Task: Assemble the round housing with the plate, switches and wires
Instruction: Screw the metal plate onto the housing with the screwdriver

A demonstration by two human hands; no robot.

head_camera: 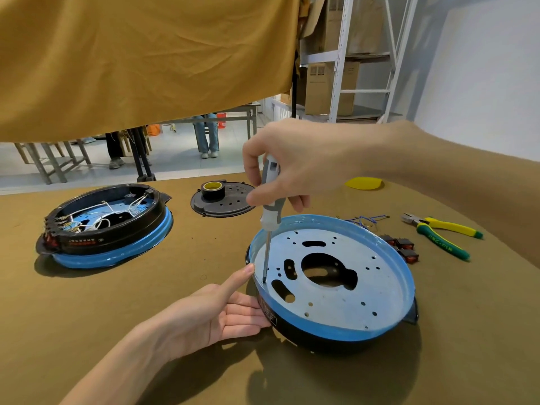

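- On the desk, near the front, sat the housing: rigid, probably light, likely to slide; best steadied by its outer wall.
- Left hand braced that wall, fingers straight.
- Right hand gripped the screwdriver, tip on the plate.
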